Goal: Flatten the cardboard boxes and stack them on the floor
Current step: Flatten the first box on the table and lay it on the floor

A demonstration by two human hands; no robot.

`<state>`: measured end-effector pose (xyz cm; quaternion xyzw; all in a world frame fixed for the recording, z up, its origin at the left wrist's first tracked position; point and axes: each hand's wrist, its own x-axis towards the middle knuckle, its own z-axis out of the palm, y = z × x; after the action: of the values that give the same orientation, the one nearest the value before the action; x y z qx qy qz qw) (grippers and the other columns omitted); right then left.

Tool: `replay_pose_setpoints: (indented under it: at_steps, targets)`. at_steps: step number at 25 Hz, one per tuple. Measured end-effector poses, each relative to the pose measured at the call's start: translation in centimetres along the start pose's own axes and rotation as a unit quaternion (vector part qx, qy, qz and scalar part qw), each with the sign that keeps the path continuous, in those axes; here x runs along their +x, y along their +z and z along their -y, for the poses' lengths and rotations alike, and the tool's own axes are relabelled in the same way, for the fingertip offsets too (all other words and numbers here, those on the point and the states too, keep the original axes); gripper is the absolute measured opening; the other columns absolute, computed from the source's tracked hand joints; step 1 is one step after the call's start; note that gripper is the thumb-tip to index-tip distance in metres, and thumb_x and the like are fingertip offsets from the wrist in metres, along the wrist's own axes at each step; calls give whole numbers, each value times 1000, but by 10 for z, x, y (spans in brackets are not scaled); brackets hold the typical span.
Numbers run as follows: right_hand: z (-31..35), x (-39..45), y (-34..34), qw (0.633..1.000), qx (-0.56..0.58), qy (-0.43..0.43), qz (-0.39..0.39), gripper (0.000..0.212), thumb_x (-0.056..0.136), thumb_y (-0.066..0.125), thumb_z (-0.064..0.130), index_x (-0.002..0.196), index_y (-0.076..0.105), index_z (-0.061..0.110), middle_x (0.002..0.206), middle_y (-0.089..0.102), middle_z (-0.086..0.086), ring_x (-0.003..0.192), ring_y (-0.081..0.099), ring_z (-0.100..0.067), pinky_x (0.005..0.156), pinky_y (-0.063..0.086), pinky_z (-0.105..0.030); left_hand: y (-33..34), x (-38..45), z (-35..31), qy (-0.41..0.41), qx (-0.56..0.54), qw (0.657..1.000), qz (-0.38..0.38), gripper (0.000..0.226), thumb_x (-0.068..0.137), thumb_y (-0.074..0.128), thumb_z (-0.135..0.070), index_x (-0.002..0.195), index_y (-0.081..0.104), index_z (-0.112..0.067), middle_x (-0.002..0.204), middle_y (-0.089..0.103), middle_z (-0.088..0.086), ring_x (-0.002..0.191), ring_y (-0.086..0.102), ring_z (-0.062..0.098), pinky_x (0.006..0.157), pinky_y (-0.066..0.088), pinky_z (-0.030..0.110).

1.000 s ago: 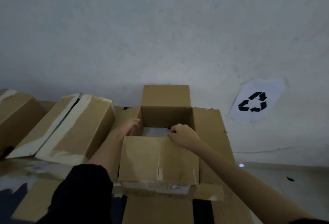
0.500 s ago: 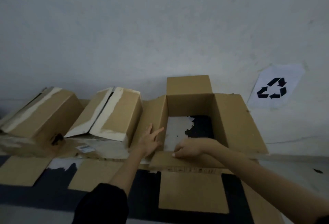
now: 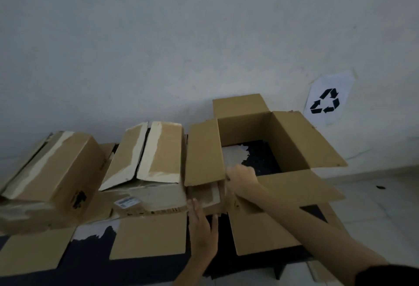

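Here right hand grips open box near edge, left hand flat

Three cardboard boxes stand in a row against a pale wall. One open box is on the right, with four flaps spread outward. Two closed boxes, the middle box and the far-left box, lie tilted, each with pale torn strips along its top. Two loose flat cardboard pieces lie in front of them: one near the centre, one at the lower left. One paper sign with a recycling symbol is on the wall. Two hands appear: the left hand and the right hand.
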<state>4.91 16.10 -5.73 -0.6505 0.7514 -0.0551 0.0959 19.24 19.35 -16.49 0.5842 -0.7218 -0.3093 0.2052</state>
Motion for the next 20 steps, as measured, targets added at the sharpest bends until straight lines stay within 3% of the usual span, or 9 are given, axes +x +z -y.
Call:
replay_pose_setpoints:
  at_steps: [2, 4, 7, 10, 13, 16, 18, 20]
  targets:
    - [-12, -7, -25, 999, 0, 15, -48, 11, 93, 45, 15, 87, 54, 11, 71, 47, -2, 81, 57, -26, 68, 37, -30, 3, 1, -9, 31, 1, 998, 55, 84, 96, 44, -42, 149, -12, -10, 159, -15, 6, 148, -2, 21, 119, 11, 31]
    - [-29, -18, -56, 994, 48, 36, -92, 14, 91, 49, 18, 84, 60, 12, 78, 56, -3, 78, 58, -24, 64, 39, -29, 4, 11, -30, 94, -13, 993, 69, 91, 88, 56, -46, 152, 0, -13, 160, 1, 5, 147, 10, 23, 120, 19, 38]
    - [-54, -34, -110, 975, 159, 34, -150, 19, 89, 52, 16, 69, 55, 15, 71, 54, -1, 67, 50, -17, 59, 34, -28, -2, 28, -84, 163, -12, 986, 12, 88, 74, 68, -48, 147, 26, -21, 145, 39, -1, 133, 39, 18, 110, 38, 41]
    - [-74, -56, -157, 943, 253, 1, -217, 25, 87, 55, 8, 63, 55, 14, 67, 54, 0, 64, 48, -12, 62, 38, -26, -22, 41, -139, 192, -42, 980, -30, 68, 77, 70, -36, 138, 42, -23, 127, 59, -4, 116, 56, 15, 97, 48, 32]
    - [-105, -76, -184, 946, 230, -8, -230, 5, 79, 64, 6, 78, 67, 10, 78, 62, -3, 78, 57, -18, 75, 47, -35, -48, 49, -174, 222, 48, 973, -52, 31, 88, 60, -27, 117, 60, -17, 108, 70, 2, 102, 64, 21, 81, 47, 28]
    - [-129, -101, -195, 953, 150, -44, -261, 16, 75, 56, -6, 84, 67, 1, 79, 68, -11, 77, 61, -25, 70, 48, -35, -64, 36, -203, 253, 130, 950, -129, 21, 93, 53, -26, 101, 64, -11, 94, 71, 9, 92, 64, 27, 67, 37, 28]
    - [-139, -118, -199, 923, 170, -62, -340, 20, 77, 50, -10, 82, 66, 0, 67, 61, -4, 64, 54, -19, 58, 40, -25, -71, 22, -229, 286, 135, 929, -193, 15, 90, 56, -19, 90, 67, -9, 81, 70, 10, 77, 65, 27, 59, 35, 27]
    - [-152, -132, -201, 886, 218, -69, -404, 18, 79, 50, -9, 84, 65, 0, 60, 55, 0, 55, 51, -16, 55, 41, -24, -76, 10, -249, 346, 118, 889, -277, 7, 79, 69, -12, 74, 69, -9, 59, 67, 7, 51, 62, 24, 45, 31, 20]
